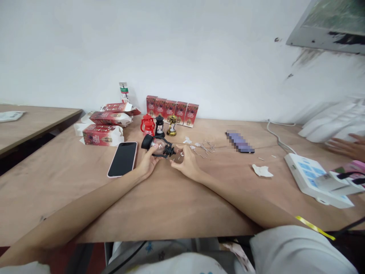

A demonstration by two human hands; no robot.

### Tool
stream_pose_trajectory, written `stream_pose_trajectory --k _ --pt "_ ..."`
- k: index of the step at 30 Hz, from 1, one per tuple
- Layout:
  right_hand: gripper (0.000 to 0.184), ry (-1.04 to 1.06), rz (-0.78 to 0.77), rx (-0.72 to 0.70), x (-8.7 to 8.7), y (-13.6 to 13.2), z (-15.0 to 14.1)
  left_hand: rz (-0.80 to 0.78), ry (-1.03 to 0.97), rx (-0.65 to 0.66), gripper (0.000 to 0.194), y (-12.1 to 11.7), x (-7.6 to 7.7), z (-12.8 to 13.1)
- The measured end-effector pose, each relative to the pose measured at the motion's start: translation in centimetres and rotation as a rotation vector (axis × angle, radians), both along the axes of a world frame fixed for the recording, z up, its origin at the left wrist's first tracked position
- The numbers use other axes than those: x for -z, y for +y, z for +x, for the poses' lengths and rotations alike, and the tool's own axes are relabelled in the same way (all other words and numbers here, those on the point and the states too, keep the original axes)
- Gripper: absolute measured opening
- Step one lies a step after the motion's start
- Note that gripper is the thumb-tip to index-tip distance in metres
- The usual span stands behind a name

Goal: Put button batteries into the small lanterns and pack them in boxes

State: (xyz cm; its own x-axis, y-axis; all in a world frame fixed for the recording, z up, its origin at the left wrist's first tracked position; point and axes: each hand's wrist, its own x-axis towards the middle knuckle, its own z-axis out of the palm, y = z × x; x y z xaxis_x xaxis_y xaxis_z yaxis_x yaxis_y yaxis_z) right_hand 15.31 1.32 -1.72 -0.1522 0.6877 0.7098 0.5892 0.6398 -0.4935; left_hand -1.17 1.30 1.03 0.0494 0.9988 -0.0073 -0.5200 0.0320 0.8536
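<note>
My left hand (148, 161) is closed round a small black toy lantern (157, 145) with a clear globe, lying on its side just above the wooden table (171, 201). My right hand (185, 161) is at the lantern's right end, fingers pinched on its black frame or a tiny part there. Three finished little lanterns stand behind: a red one (147, 125), a black one (159, 126) and a gold one (172, 125). Small white and wire parts (203, 145) lie scattered just right of my hands.
A black phone in a pink case (122, 159) lies left of my hands. Red boxes stand in a row (172, 109) by the wall; flattened ones (104, 127) are stacked left. A white device (313, 179), a cable and another person's hand (346, 146) are at right.
</note>
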Motion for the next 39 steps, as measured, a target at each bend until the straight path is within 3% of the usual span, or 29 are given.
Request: stream_pose_trajectory --k 8,11,14,16,20,24,27,32,36,39 --pt "0.041 0.139 0.008 0.124 0.0 0.2 0.1 0.037 -0.005 -0.064 0.054 -0.3 -0.2 0.5" --pt "0.037 0.096 0.108 0.127 0.1 0.0 0.2 0.105 0.123 -0.085 0.048 -0.4 0.1 0.6" --pt "0.037 -0.028 0.216 0.017 0.0 -0.3 0.1 0.181 0.369 -0.070 0.042 -0.5 0.3 0.6" --pt "0.038 -0.152 0.285 -0.105 -0.2 -0.7 0.0 0.207 0.420 -0.069 0.040 -0.5 0.3 0.6" --pt "0.048 -0.323 0.381 -0.226 -0.8 -1.6 -0.3 0.122 0.194 -0.087 0.040 -0.2 0.2 0.4" --pt "0.052 -0.159 0.398 -0.207 -0.8 -1.7 -0.2 0.032 0.004 -0.038 0.033 0.1 0.0 0.2" --pt "0.055 0.120 0.269 -0.146 -0.3 -1.0 0.0 0.045 -0.008 0.033 0.034 -0.2 -0.2 0.1" --pt "0.062 0.347 -0.212 -0.328 0.5 0.3 0.1 0.105 0.139 0.155 0.040 -1.0 -0.3 0.3" --pt "0.056 0.428 -0.307 -0.337 0.4 0.2 0.0 0.221 0.385 0.202 0.041 -0.8 0.2 0.1" --pt "0.055 0.392 -0.295 -0.272 0.0 -0.2 0.0 0.458 0.660 0.236 0.041 0.0 -0.1 -0.6"
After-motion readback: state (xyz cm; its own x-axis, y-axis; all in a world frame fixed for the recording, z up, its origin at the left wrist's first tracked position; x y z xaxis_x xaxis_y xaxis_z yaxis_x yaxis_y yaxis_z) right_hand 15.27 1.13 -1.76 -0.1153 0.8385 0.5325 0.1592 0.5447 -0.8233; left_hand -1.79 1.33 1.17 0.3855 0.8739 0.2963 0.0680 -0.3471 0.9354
